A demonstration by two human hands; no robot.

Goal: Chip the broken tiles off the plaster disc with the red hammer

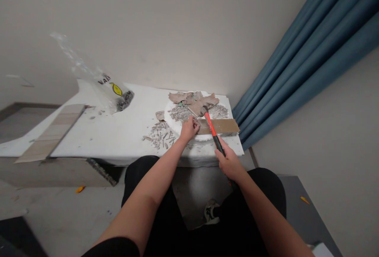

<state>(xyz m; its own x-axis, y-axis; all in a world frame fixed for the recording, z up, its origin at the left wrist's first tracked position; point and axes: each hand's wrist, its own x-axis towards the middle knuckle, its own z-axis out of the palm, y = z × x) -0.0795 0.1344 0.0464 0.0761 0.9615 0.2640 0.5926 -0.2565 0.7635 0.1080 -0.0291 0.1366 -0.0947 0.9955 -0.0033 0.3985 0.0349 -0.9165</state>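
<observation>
A pale wall (166, 24) fills the upper view, with a blue curtain (299, 67) hanging down the right side; below them a low white desk (118, 130) runs from the left to the curtain's foot; a long wood-grain plank (51, 132) lies slanted over the desk's left end, and a clear plastic bag (100, 85) with a yellow mark and dark print stands near the desk's back edge, grey grit in its bottom; on the right part of the desk sits a round white slab (174, 124) strewn with broken tile; larger brown shards (194, 100) are heaped at its far side, grey rubble (219, 111) spreads beside them, and small chips (161, 134) lie scattered over the desk to the slab's left; a brown tile strip (223, 126) lies across the slab's near right part; the hammer (211, 126), red-shafted with a black grip, slants from the near desk edge up to the shards, its head resting among them; the right hand (229, 164) is wrapped tight around the black grip just off the desk's near edge; the left hand (188, 128) rests on the slab at the strip's left end, fingers curled down onto a small piece, just beside the hammer's shaft.
</observation>
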